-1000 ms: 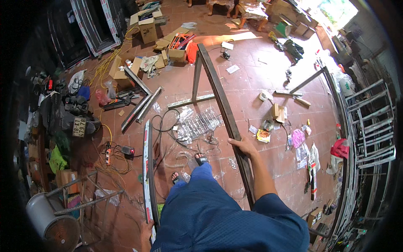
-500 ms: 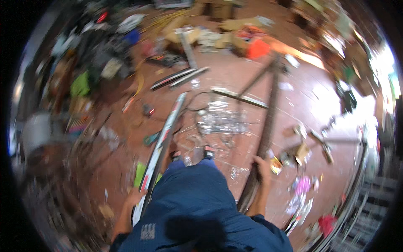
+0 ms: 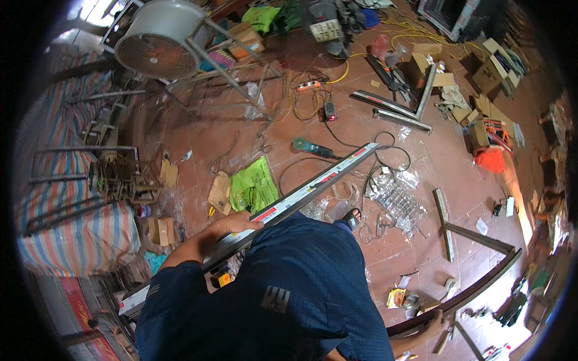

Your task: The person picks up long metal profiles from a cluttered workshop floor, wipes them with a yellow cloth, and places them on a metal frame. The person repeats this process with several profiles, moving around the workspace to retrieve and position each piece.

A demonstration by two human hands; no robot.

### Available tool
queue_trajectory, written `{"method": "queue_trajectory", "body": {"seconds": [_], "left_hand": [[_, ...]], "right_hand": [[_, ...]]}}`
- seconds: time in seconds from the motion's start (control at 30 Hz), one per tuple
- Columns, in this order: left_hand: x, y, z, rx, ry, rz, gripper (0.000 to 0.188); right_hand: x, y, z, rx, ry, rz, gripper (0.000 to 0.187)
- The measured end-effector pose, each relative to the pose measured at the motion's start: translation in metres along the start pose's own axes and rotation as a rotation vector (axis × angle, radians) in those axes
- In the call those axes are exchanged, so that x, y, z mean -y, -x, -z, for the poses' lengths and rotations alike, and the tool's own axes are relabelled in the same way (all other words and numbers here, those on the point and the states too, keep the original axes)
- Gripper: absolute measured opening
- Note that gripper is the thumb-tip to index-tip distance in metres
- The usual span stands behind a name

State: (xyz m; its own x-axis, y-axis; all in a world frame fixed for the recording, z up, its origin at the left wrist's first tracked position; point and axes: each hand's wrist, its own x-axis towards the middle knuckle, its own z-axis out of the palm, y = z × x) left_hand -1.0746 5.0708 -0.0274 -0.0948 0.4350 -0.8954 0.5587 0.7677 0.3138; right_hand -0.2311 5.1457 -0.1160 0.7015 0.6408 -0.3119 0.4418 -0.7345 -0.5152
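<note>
Left hand [image 3: 232, 226], wrapped round a taped metal profile [image 3: 308, 191]; profile now slanting from near left to the far middle, a second ago steeper; right hand [image 3: 426, 335], near right, against a dark metal frame [image 3: 475, 293], finger closure cannot be told; drum fan [image 3: 183, 24], formerly near left, now far left; angle grinder [image 3: 312, 146] and green plastic sheet [image 3: 253, 185], beyond the profile, more fully visible than before.
</note>
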Motion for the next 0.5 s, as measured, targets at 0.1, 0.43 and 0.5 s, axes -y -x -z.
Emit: {"method": "queue_trajectory", "body": {"seconds": [0.1,0.43,0.5], "left_hand": [[0.068,0.001,-0.022,-0.045,0.129,-0.027,0.083],[0.266,0.086,-0.076,-0.225,0.723,-0.009,0.084],[0.285,0.123,-0.072,-0.279,0.96,0.005,0.086]], "right_hand": [[0.052,0.004,-0.031,-0.626,0.194,0.304,0.068],[0.329,0.207,-0.251,0.321,-0.598,0.572,0.025],[0.346,0.217,-0.296,0.473,-0.562,0.455,0.014]]}}
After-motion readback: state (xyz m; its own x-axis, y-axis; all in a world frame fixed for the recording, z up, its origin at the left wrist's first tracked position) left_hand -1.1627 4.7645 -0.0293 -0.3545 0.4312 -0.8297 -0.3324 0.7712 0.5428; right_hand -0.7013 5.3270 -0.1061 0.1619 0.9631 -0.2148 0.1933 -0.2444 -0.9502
